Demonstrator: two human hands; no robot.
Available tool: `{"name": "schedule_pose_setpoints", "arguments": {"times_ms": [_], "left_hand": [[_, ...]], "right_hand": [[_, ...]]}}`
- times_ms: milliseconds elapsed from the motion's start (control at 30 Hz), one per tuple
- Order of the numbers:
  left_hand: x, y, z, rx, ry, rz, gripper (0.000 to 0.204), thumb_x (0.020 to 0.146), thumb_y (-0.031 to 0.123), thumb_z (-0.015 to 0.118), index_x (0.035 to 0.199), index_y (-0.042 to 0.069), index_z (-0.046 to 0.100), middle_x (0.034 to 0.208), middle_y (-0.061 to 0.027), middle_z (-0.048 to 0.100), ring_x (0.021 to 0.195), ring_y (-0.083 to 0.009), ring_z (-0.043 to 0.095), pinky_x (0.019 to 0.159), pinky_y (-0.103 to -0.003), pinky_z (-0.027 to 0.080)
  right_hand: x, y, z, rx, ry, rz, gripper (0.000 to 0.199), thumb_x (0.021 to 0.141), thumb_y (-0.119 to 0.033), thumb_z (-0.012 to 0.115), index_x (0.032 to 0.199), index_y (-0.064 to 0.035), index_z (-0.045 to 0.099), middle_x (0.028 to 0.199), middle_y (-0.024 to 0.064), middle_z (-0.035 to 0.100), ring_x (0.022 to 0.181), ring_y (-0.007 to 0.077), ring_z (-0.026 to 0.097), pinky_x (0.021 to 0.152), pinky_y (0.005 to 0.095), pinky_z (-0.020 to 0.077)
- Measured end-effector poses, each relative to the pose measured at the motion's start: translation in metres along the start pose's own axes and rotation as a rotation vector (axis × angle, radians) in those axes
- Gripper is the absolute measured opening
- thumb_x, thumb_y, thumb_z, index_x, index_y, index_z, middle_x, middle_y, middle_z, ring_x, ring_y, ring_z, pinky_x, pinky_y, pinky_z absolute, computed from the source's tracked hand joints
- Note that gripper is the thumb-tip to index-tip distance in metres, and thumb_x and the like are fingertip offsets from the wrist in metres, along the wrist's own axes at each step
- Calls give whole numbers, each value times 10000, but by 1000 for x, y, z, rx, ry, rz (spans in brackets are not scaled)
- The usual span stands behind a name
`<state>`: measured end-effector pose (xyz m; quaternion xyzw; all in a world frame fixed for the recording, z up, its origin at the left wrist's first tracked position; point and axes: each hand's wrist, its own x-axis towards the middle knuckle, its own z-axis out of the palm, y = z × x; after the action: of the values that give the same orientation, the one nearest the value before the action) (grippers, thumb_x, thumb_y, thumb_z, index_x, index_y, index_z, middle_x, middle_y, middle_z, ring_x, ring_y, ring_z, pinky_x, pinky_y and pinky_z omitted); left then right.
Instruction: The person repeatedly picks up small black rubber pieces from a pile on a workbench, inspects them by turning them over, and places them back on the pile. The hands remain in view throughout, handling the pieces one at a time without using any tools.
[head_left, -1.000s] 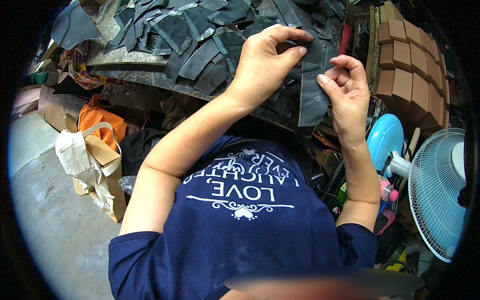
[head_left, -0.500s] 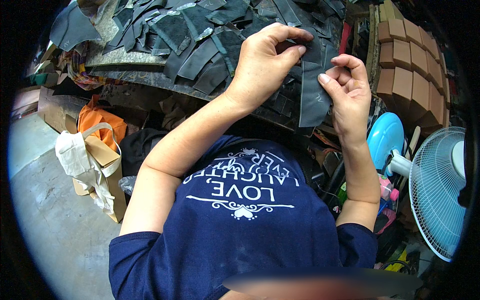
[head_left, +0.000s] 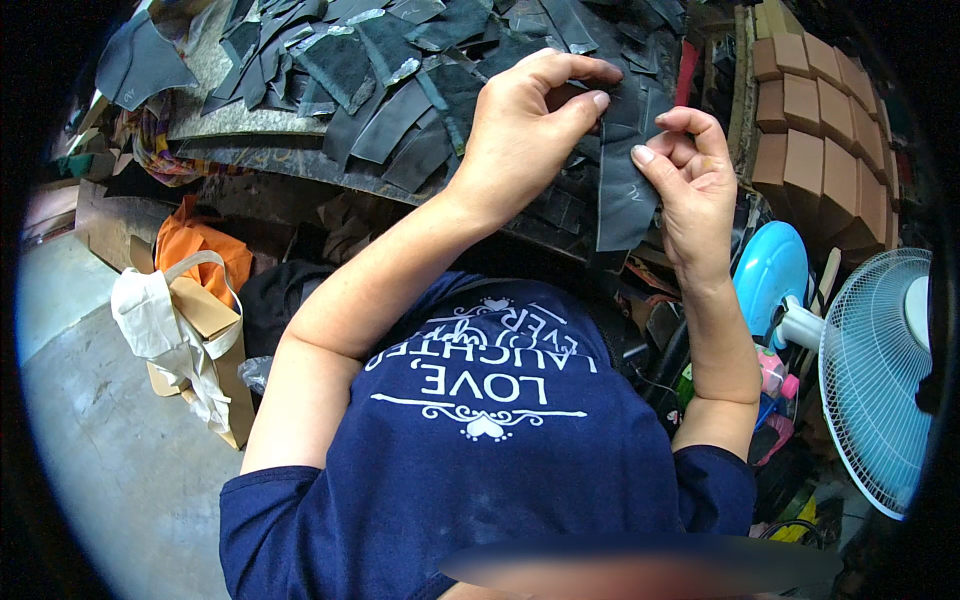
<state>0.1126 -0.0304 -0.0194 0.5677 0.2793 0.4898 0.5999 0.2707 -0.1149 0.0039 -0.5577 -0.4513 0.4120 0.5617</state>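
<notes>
A long dark grey leather-like strip (head_left: 622,190) with a pale mark on it hangs between my hands, over the near edge of the workbench. My left hand (head_left: 530,125) pinches its upper left edge between thumb and forefinger. On the other side, my right hand (head_left: 695,185) grips the strip's right edge with the thumb in front; the fingers behind are curled and partly hidden. Beyond my hands, a heap of similar dark cut pieces (head_left: 400,120) covers the bench, some with shiny or fuzzy patches.
Stacked brown boxes (head_left: 815,150) stand at the far right. Nearer on that side are a blue fan (head_left: 875,375) and a round blue thing (head_left: 770,275). A white cloth bag (head_left: 155,310) with cardboard and an orange cloth (head_left: 205,250) sits on the left, below the bench (head_left: 300,165).
Almost nothing differs. The whole view has shifted very slightly, and both hands keep their hold on the strip.
</notes>
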Motion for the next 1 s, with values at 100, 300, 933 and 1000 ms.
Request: {"name": "schedule_pose_setpoints", "arguments": {"times_ms": [100,300,933,1000], "left_hand": [[-2,4,-1,-36,-26,-59,291,847,38,734,1130,-16,691,959,-49,693,834,-92,658,750,-233,543],[-5,9,-5,-32,-113,-93,440,805,27,787,1221,-5,648,1054,-64,679,919,-89,648,809,-228,545],[-12,21,-4,-99,-273,-294,441,847,35,726,1268,15,594,869,20,556,778,-53,526,694,-211,454],[-14,23,-3,-121,-266,-241,410,864,21,701,1258,19,584,828,39,515,752,-31,494,671,-201,429]], "right_hand": [[0,-1,-1,6,-3,-5,342,883,31,687,1177,-58,535,807,-12,601,717,24,557,625,159,426],[-2,-3,-2,8,-13,36,344,875,79,662,1175,-37,539,886,6,595,813,54,572,770,190,480],[-10,-16,5,-41,-82,-80,484,890,28,638,1318,-75,435,861,-24,520,748,29,481,661,185,383],[-7,-19,5,66,-123,5,560,876,16,652,1370,-75,403,886,-16,516,801,54,504,752,198,416]]}}
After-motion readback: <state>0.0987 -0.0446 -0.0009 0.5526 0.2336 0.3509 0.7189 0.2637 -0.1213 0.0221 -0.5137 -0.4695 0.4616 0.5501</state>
